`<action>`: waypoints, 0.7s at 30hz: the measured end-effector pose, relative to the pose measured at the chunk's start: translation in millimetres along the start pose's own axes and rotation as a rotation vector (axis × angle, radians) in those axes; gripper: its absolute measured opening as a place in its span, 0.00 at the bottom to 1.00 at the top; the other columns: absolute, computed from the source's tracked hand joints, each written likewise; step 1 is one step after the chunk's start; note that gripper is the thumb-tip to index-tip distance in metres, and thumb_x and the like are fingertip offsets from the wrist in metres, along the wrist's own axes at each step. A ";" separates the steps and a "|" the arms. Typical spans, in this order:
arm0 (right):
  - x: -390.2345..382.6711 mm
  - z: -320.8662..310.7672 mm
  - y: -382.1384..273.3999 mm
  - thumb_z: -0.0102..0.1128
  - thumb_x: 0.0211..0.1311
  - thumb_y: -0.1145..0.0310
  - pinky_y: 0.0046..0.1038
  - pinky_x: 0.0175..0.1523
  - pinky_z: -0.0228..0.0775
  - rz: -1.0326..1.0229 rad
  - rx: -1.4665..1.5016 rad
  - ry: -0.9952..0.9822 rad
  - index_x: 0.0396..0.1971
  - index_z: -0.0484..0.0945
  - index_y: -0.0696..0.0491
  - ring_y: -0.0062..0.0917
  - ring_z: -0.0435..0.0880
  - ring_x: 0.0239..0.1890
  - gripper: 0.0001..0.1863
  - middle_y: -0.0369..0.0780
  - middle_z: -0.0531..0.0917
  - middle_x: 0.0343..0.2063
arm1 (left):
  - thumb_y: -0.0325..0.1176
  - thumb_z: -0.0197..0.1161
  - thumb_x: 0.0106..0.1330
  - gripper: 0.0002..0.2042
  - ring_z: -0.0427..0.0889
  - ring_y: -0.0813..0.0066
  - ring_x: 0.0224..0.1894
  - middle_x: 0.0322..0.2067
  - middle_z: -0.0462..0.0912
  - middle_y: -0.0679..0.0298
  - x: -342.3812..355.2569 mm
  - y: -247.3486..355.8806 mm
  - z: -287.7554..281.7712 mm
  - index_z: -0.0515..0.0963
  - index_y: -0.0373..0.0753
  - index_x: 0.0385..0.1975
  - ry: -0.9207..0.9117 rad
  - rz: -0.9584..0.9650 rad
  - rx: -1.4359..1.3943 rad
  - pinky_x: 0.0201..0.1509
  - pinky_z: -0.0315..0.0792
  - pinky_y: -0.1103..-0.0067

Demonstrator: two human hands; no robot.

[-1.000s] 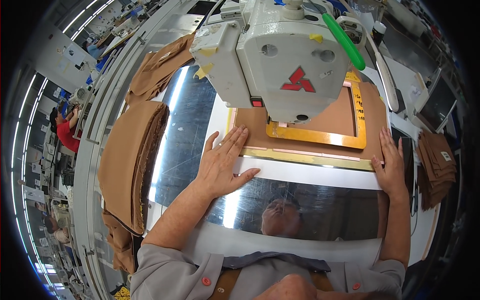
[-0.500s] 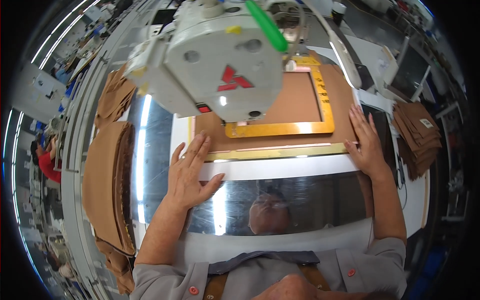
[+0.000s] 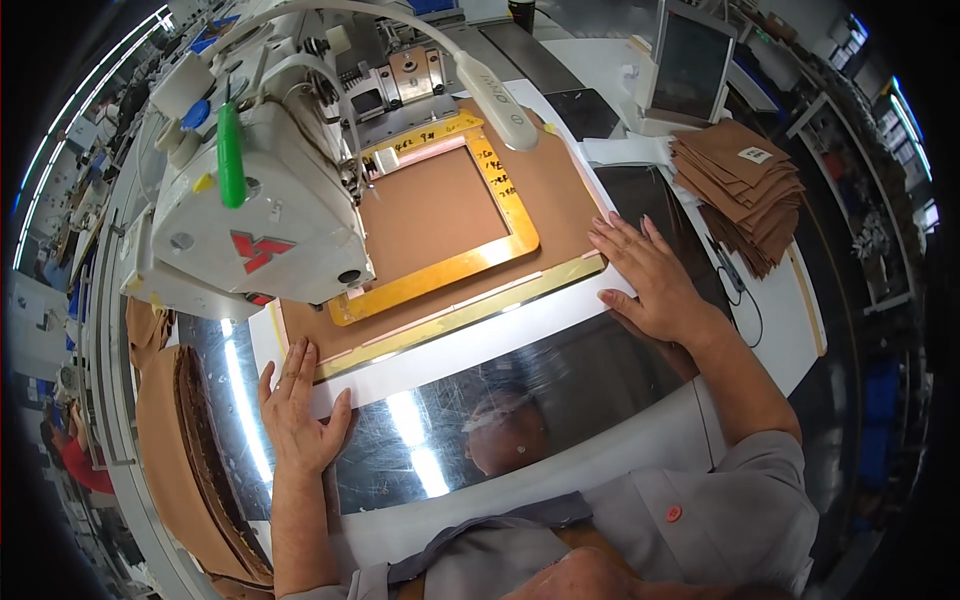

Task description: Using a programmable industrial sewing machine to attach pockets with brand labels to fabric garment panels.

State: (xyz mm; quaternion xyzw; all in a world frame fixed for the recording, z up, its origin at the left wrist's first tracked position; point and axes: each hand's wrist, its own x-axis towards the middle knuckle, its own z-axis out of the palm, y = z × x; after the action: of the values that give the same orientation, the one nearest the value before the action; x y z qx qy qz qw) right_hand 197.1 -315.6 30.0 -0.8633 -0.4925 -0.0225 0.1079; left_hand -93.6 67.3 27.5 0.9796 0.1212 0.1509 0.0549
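Evidently, from the head view, a flat brown leather-like panel (image 3: 555, 190) lies beneath a yellow rectangular frame (image 3: 435, 278), beside an off-white machine head (image 3: 300, 225). The left hand (image 3: 300, 420) rests spread at the panel's near-left corner, the right hand (image 3: 655, 285) at its near-right — both unclenched, grasping nothing. It looks light, pliable and probably not fragile; the exposed side edges seem the best hold. Black handwriting (image 3: 495, 172) marks the frame, a red emblem (image 3: 262, 252) the machine; a white label (image 3: 755, 155) on the stacked brown pieces (image 3: 730, 190) is too small to read.
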 end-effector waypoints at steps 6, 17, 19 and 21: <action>1.0 2.2 0.5 0.49 0.74 0.43 0.54 0.80 0.38 0.015 -0.005 0.006 0.73 0.62 0.54 0.42 0.53 0.79 0.38 0.45 0.63 0.75 | 0.47 0.63 0.61 0.34 0.75 0.60 0.68 0.65 0.77 0.50 2.0 5.9 -4.2 0.73 0.36 0.67 -0.031 -0.019 0.087 0.76 0.51 0.58; 1.7 2.1 -1.4 0.47 0.73 0.41 0.53 0.80 0.38 0.021 -0.039 0.004 0.74 0.61 0.53 0.44 0.51 0.80 0.40 0.45 0.62 0.75 | 0.47 0.62 0.61 0.34 0.74 0.63 0.69 0.67 0.76 0.53 3.4 5.2 -4.9 0.72 0.38 0.69 -0.039 -0.028 0.107 0.76 0.51 0.60; 1.2 1.0 -1.7 0.48 0.72 0.38 0.53 0.81 0.36 0.043 -0.027 -0.006 0.73 0.64 0.54 0.43 0.51 0.80 0.41 0.45 0.63 0.75 | 0.46 0.62 0.61 0.34 0.74 0.63 0.69 0.67 0.76 0.53 2.0 4.2 -5.2 0.72 0.38 0.68 -0.038 -0.029 0.101 0.75 0.51 0.60; 0.9 1.2 -1.1 0.49 0.72 0.38 0.54 0.80 0.36 0.042 -0.032 -0.002 0.73 0.64 0.54 0.43 0.51 0.80 0.41 0.45 0.63 0.75 | 0.46 0.62 0.61 0.34 0.74 0.63 0.69 0.67 0.76 0.53 2.2 4.9 -5.7 0.72 0.38 0.68 -0.039 -0.032 0.099 0.75 0.51 0.60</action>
State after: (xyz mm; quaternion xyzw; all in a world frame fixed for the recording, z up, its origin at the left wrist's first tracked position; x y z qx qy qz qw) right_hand 196.6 -314.0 29.1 -0.8752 -0.4738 -0.0273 0.0939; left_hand -92.2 63.5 34.3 0.9818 0.1429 0.1246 0.0112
